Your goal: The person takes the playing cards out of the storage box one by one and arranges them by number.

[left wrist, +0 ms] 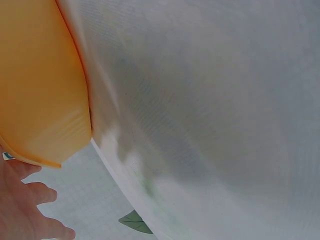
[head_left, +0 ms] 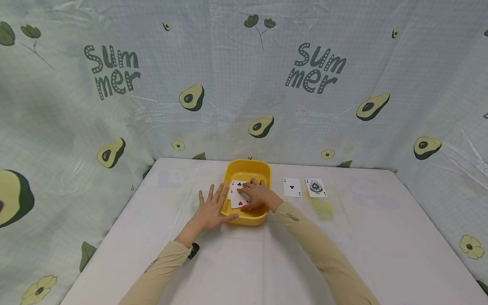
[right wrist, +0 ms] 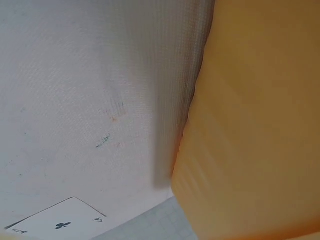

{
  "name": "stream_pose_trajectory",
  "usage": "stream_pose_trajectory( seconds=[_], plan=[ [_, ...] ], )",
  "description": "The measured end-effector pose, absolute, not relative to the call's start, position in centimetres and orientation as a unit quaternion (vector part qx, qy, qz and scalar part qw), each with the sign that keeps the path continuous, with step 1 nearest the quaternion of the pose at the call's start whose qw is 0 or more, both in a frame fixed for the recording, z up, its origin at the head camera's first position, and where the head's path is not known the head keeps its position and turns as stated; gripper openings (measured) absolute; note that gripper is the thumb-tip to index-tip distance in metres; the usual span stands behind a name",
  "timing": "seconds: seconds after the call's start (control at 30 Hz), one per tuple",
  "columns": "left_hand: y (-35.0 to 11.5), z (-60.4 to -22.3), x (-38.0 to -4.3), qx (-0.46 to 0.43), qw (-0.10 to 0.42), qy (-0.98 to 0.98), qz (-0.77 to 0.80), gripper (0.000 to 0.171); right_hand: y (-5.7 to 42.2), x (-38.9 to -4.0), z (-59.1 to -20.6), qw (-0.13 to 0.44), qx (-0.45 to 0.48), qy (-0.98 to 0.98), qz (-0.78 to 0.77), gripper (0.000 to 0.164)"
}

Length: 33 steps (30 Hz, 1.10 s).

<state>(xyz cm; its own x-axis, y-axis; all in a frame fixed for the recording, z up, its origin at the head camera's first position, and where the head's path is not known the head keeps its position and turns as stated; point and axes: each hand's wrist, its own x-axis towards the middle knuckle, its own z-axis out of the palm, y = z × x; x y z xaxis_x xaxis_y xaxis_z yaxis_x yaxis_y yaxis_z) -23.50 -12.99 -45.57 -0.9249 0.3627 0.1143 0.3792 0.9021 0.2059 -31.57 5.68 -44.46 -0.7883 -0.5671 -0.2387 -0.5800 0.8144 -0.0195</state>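
Observation:
A yellow plastic tray (head_left: 249, 164) stands at the middle of the table, with several playing cards (head_left: 237, 202) overlapping inside it; a club and red hearts show on their faces. My left hand (head_left: 211, 213) rests at the tray's left rim, fingers spread and thumb along the near corner. In the left wrist view its fingertips lie beside the yellow wall (left wrist: 42, 90). My right hand (head_left: 258, 195) reaches into the tray, with thumb and forefinger spread over the right part of the cards. I cannot tell whether it pinches one.
Right of the tray an ace of clubs (head_left: 292, 192) and an ace of spades (head_left: 316, 187) lie face up, side by side on the white table (head_left: 381, 237). A printed cloth (head_left: 228, 55) hangs behind the table and at both sides.

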Motion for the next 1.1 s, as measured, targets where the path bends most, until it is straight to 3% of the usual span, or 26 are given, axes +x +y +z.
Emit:
stream_pose_trajectory(
  seconds=[1.1],
  plan=[
    [-12.86, -45.34, -23.44, -0.18, 0.024, -0.978, -0.104, 0.096, 5.67, -31.81, -45.27, 0.107, -0.302, 0.947, 0.025, 0.057]
  ],
)
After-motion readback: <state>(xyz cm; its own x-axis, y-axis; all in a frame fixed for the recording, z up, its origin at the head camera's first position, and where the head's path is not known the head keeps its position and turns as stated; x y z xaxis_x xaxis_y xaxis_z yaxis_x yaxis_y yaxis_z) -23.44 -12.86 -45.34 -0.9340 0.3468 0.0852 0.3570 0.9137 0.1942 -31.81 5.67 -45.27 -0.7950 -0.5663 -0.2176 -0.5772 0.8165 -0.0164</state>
